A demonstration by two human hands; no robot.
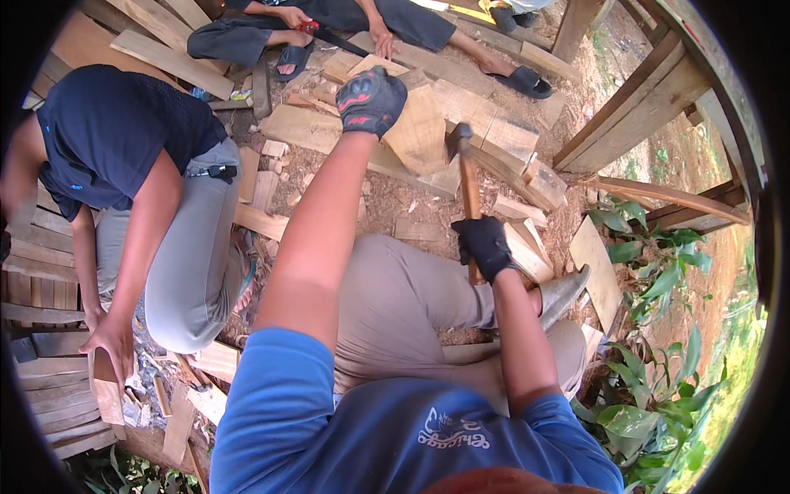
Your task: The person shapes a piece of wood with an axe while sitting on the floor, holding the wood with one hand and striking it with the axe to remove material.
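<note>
My right hand [484, 247], in a black glove, is wrapped round the wooden handle of a hatchet [469, 188]. Its dark metal head points away from me, beside a pale wooden board [418, 136]. My left hand [372, 100], in a black glove with red marks, is closed at the far left edge of that board; its fingertips are hidden from view. The board leans over other timber pieces, and the hatchet head is close to its right side. Whether the head touches wood, I cannot tell.
A person [132, 140] bends at my left, one hand on a wood piece [105, 387] by stacked slats [62, 391]. Another person [329, 29] sits ahead with a red-handled saw [317, 30]. Offcuts and chips cover the ground. Leafy plants [650, 412] and a wooden frame [634, 107] stand right.
</note>
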